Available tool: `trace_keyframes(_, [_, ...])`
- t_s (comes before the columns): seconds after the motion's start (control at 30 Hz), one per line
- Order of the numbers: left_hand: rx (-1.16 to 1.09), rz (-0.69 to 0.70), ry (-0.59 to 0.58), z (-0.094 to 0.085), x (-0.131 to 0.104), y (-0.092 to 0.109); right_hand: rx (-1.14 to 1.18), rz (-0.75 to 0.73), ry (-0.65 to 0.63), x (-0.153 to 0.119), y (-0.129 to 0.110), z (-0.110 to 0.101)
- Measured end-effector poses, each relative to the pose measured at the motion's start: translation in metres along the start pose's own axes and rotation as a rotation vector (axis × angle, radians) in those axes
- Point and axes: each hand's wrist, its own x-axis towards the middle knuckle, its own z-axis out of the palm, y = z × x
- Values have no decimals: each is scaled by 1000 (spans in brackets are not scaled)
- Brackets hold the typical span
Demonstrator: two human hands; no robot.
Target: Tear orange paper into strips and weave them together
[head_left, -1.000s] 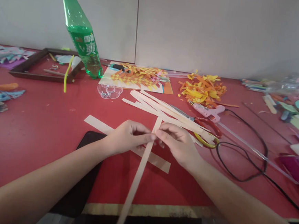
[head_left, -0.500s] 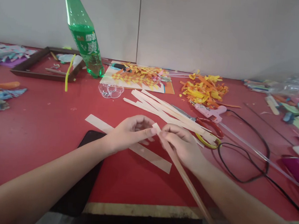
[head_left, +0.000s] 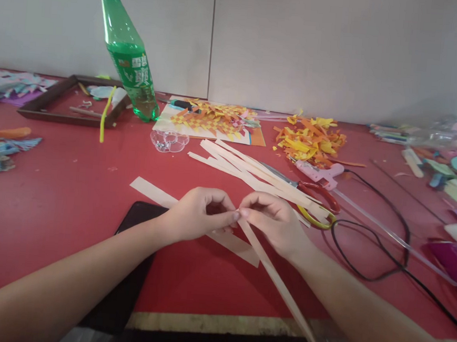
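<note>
A long cream paper strip (head_left: 279, 283) hangs from my fingertips, slanting down to the right past the table's front edge. My left hand (head_left: 199, 213) pinches its upper end between thumb and fingers. Right beside it, my right hand (head_left: 274, 222) pinches the same end, the two thumbs nearly touching. The very tip of the strip is hidden by the fingers. On the table under my left hand lies a wider cream paper strip (head_left: 238, 246). Behind my hands is a loose pile of cream strips (head_left: 248, 167), partly over scissors (head_left: 317, 193) with red and yellow handles.
A dark phone-like slab (head_left: 126, 268) lies under my left forearm. Farther back stand a green bottle (head_left: 131, 68), a brown frame (head_left: 62, 118) and orange-yellow paper scraps (head_left: 310, 140). A pink glue gun (head_left: 319, 174) trails a black cord (head_left: 407, 232) at the right.
Both hands have moved slightly down and closer together. The strip's upper end, which stuck up between them, is now covered by the fingertips.
</note>
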Motion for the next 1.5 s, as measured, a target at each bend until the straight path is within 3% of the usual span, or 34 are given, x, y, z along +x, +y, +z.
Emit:
trace_keyframes(0.3, [92, 49, -32, 0, 1, 0, -16, 120, -43, 2, 1, 0])
trace_keyframes(0.73, [229, 175, -5, -1, 1, 0, -4, 120, -44, 1, 2, 0])
trace_keyframes(0.93, [48, 89, 9, -2, 2, -1, 4, 127, -6, 2, 1, 0])
trace_keyframes(1.1, [-164, 55, 109, -1, 4, 0, -6, 130, 14, 2, 2, 0])
trace_keyframes(1.37, [-29, 74, 300, -3, 5, -8, -28, 169, 6, 2, 2, -1])
trace_keyframes(1.5, [-82, 55, 428, -4, 7, -6, -35, 176, -8, 2, 3, -2])
